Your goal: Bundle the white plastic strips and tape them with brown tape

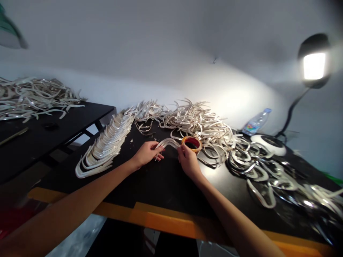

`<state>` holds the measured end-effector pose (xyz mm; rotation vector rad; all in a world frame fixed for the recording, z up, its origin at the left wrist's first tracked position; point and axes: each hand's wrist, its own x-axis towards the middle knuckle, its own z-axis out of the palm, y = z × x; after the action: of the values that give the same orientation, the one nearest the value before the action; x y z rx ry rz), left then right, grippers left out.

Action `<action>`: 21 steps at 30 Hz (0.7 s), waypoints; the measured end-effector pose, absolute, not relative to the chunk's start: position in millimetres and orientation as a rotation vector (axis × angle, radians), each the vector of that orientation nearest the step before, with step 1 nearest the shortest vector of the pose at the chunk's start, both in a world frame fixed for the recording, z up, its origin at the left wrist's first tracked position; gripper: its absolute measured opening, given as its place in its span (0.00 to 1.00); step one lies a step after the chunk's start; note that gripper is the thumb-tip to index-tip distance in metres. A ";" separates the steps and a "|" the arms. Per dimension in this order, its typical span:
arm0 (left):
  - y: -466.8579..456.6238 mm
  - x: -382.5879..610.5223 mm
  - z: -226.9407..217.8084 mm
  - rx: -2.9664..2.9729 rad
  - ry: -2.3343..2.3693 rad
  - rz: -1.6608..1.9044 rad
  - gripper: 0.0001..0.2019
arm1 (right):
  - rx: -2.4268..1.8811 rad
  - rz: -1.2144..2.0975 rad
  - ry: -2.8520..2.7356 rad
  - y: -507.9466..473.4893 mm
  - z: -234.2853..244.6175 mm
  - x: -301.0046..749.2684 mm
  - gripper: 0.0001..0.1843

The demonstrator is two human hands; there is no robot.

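My left hand [146, 153] and my right hand [189, 162] both hold a bent, silvery-white strip [168, 142], which arches between them in an upside-down U. Just past my right fingers, a roll of orange-edged tape [191, 144] lies flat on the black table [160, 185] and looks close to or touching my hand. To the left of my left hand, a long row of nested curved strips [104, 146] fans across the table. A tangled heap of pale strips [198, 121] lies beyond both hands.
Shiny looped strips [257, 167] cover the table's right side. Another strip heap [34, 96] sits on a separate black table [53, 135] at left. An orange band [160, 221] runs along the near edge. A plastic bottle [257, 122], white round device [269, 144] and lit lamp [314, 66] stand beyond.
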<state>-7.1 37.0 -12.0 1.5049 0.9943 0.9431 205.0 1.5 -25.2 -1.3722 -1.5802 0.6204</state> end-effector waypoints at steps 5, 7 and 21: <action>34.6 -6.8 -11.9 1.486 0.989 0.866 0.21 | -1.367 0.675 -1.544 0.8 -25.3 204.3 0.16; 35.0 -7.6 -12.8 1.493 0.995 0.875 0.20 | -1.376 0.686 -1.542 -0.1 -25.0 203.9 0.16; 36.2 -9.3 -17.4 1.496 1.033 0.890 0.26 | -1.283 0.700 -1.541 7.5 -33.0 204.3 0.23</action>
<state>-9.3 36.2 -17.4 1.4965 1.0328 0.8898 204.3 7.5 -33.0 -1.2832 -1.5407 0.7003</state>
